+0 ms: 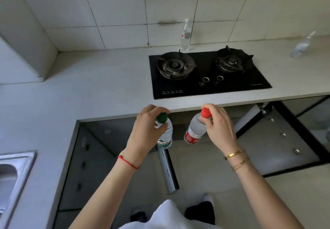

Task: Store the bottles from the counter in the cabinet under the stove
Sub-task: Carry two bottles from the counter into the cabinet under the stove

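Note:
My left hand (144,132) grips a clear bottle with a green cap (165,136) by its neck. My right hand (218,127) holds a clear bottle with a red cap and red label (193,132) the same way. Both bottles hang just below the counter's front edge, in front of the open cabinet (196,150) under the black two-burner stove (205,73). A clear bottle (185,36) stands on the counter behind the stove. Another clear bottle (301,46) stands on the counter at the far right.
The cabinet's doors stand open, one edge-on (168,171) between my arms and one swung out to the right (278,139). A steel sink (12,173) sits at the lower left. The grey counter (89,79) runs left into a tiled corner.

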Demonstrator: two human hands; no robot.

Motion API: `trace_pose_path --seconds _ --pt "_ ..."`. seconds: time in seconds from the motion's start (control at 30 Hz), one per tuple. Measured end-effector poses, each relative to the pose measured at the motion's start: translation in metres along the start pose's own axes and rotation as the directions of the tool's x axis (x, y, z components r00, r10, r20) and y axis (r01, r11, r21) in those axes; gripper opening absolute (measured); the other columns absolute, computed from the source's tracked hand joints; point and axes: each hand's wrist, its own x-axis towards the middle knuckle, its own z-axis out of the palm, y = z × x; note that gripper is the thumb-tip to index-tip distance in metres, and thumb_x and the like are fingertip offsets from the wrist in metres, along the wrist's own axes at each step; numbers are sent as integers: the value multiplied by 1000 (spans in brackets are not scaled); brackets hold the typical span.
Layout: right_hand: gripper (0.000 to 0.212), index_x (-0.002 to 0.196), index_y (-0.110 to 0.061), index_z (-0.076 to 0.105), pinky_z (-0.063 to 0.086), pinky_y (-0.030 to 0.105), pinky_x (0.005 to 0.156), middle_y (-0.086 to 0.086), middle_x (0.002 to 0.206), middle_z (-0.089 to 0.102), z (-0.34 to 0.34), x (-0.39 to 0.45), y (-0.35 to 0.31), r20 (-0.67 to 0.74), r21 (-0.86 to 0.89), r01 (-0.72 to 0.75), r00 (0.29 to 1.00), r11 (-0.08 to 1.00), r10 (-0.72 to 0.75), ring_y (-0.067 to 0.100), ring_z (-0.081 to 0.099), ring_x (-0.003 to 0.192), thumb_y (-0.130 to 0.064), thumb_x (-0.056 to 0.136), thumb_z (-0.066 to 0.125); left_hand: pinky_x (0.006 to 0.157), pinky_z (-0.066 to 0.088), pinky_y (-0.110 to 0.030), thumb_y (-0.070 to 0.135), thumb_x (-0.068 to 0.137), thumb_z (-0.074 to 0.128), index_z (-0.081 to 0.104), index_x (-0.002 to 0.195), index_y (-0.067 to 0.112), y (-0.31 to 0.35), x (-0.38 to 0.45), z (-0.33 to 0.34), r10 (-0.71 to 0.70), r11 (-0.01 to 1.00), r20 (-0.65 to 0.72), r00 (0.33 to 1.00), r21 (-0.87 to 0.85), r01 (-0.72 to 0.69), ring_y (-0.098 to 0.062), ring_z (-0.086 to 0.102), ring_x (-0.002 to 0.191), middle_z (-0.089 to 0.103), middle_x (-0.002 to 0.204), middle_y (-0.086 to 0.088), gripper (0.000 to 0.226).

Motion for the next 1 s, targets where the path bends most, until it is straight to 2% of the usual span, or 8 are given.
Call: trace_pose_path --seconds 0.1,0.27,0.37,0.5,0.6,0.83,0.93,1.0 --pt "30 110 -17 54 36 24 75 -1 103 63 -19 0 46 67 2 17 998 1000 -17 14 51 92 -13 84 68 75 45 -12 8 79 73 65 113 23 31 6 50 -63 998 -28 998 -16 63 -11 58 88 61 106 9 37" --pt "27 108 -16 57 42 26 76 1 98 64 -37 9 118 184 -7 52 982 999 -50 18 55 92 -13 84 68 79 54 -29 10 78 73 63 110 21 63 17 129 -192 981 -98 976 -16 191 -16 59 94 63 109 7 35" --pt "26 109 -17 56 47 28 78 2 98 63 -32 19 152 257 -18 83 964 996 -75 18 55 92 -16 86 67 79 52 -28 9 79 70 64 107 20 70 25 170 -243 970 -127 962 -19 242 -17 58 96 63 108 7 31" --pt "29 112 -17 54 42 24 78 3 103 62 -5 35 185 338 -1 88 938 996 -82 18 56 96 -19 87 67 82 54 -30 8 79 70 64 108 17 58 43 218 -321 946 -137 937 -7 323 -18 58 99 64 109 3 31" --pt "28 112 -15 54 43 27 78 4 102 62 27 45 205 390 21 83 917 996 -84 20 55 97 -17 87 66 82 56 -35 8 79 71 64 107 17 32 57 255 -383 922 -137 913 -8 386 -20 60 97 64 108 2 30" --pt "20 107 -13 56 37 25 71 3 87 52 147 65 268 461 39 27 886 999 -42 26 57 91 -13 87 63 82 41 -23 4 77 68 66 107 13 -72 84 368 -520 851 -194 832 -28 525 -22 56 104 64 110 -3 32" --pt "23 109 -12 57 41 26 73 8 92 53 212 71 301 490 46 15 871 999 -36 31 58 92 -14 87 63 82 44 -25 3 75 69 67 106 12 -134 91 413 -557 825 -201 806 -25 564 -25 58 103 66 108 -6 33" --pt "25 110 -12 57 46 31 80 13 101 57 257 75 324 513 50 22 857 998 -45 32 59 96 -15 86 64 80 43 -23 4 72 71 68 104 11 -177 95 441 -569 815 -207 796 -18 579 -27 62 99 67 104 -8 33"
